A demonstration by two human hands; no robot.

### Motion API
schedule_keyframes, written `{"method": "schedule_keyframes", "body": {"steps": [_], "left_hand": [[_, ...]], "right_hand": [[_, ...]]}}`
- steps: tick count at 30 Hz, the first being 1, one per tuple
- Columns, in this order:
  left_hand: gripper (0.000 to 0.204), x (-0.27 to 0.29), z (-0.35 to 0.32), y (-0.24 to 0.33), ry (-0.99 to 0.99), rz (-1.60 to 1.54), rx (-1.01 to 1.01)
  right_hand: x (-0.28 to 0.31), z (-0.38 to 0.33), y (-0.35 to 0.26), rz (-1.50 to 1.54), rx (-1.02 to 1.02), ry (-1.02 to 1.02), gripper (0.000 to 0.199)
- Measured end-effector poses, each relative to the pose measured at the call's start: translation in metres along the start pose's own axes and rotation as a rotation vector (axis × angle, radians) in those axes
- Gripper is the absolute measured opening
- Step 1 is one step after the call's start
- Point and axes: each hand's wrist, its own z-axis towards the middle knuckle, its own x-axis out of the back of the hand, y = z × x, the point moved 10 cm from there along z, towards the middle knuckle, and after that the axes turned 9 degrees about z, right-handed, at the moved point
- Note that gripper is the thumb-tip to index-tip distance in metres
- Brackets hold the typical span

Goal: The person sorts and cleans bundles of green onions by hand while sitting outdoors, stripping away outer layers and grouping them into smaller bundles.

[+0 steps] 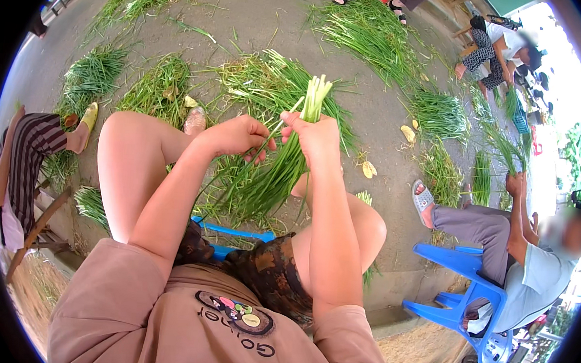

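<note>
A bunch of garlic chives (274, 174) is gripped in my right hand (317, 140), its pale cut ends pointing up and its long green leaves hanging down between my knees. One thin stalk (297, 105) slants out beside the bunch near my right thumb. Close by on the left, my left hand (241, 138) has its fingers curled and pinched on a few thin green leaves. Just beyond both hands, a loose pile of chives (263, 81) lies on the ground, partly hidden by the held bunch.
More chive piles lie around: a big one (370, 38) at the far right, others (93, 76) at left. Yellowish scraps (368, 169) dot the pavement (246, 25). At right, a person (529, 260) on a blue plastic chair (456, 282) holds chives. Another's striped leg (39, 142) shows at left.
</note>
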Motion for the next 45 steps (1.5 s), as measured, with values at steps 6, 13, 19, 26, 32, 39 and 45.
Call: {"method": "schedule_keyframes", "body": {"steps": [6, 13, 19, 26, 32, 39, 45], "left_hand": [[0.014, -0.024, 0.004, 0.006, -0.007, 0.043, -0.045], [0.014, -0.060, -0.009, -0.107, -0.441, 0.641, 0.265], [0.022, -0.083, -0.033, -0.260, -0.700, 0.538, 0.592], [0.043, -0.049, -0.023, -0.191, -0.483, 0.607, 0.462], [0.062, -0.033, -0.029, -0.100, -0.297, 0.021, 0.103], [0.074, -0.030, -0.036, 0.022, -0.191, -0.091, -0.203], [0.042, -0.041, -0.019, 0.029, -0.140, -0.135, -0.087]], "right_hand": [[-0.012, 0.002, 0.019, -0.150, -0.128, -0.146, 0.021], [0.033, 0.002, -0.006, -0.065, -0.136, 0.005, 0.021], [0.046, -0.004, -0.037, 0.254, -0.097, -0.112, 0.022], [0.023, -0.026, -0.042, 0.126, -0.082, -0.465, 0.022], [0.017, -0.014, -0.035, 0.126, -0.050, -0.386, 0.025], [-0.003, -0.007, -0.018, 0.143, -0.035, -0.228, 0.020], [-0.011, 0.001, -0.006, 0.104, -0.013, -0.170, 0.018]]}}
